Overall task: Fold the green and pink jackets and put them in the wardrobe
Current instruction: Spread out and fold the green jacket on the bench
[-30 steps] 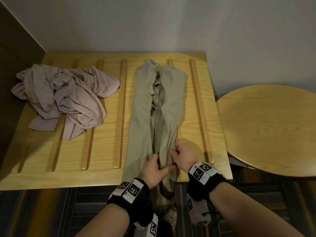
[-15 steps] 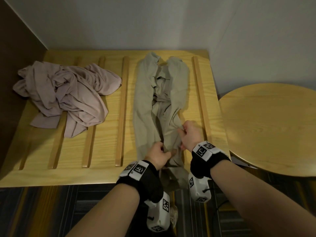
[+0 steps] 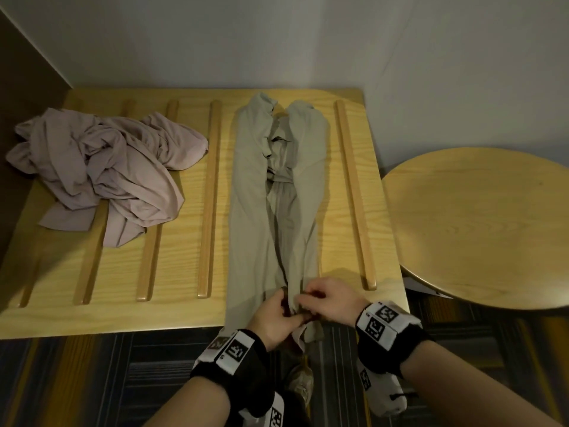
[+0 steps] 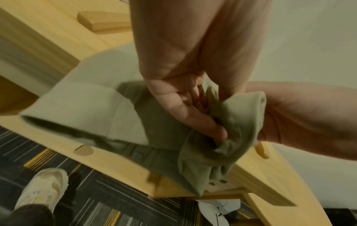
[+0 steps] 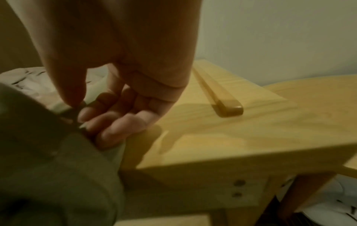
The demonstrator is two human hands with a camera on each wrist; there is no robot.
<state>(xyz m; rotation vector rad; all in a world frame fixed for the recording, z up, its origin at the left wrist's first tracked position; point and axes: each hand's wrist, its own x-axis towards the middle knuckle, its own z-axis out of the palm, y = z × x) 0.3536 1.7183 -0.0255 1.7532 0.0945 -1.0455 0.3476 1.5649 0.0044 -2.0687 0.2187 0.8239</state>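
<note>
The green jacket (image 3: 271, 192) lies in a long narrow strip across the slatted wooden bench (image 3: 191, 309), its near end hanging over the front edge. Both hands meet at that near end. My left hand (image 3: 277, 312) grips a bunch of the green fabric (image 4: 228, 126) between thumb and fingers. My right hand (image 3: 323, 297) pinches the same hem (image 5: 63, 160) between thumb and curled fingers. The pink jacket (image 3: 101, 167) lies crumpled at the bench's far left, untouched.
A round wooden table (image 3: 480, 223) stands to the right of the bench. White walls close the back and right; a dark panel (image 3: 18, 87) closes the left. Striped carpet (image 3: 92, 377) and my pale shoe (image 4: 42, 188) lie below the front edge.
Both hands have drawn back from the middle of the green jacket to its near end at the bench's front edge. The pink jacket has not moved.
</note>
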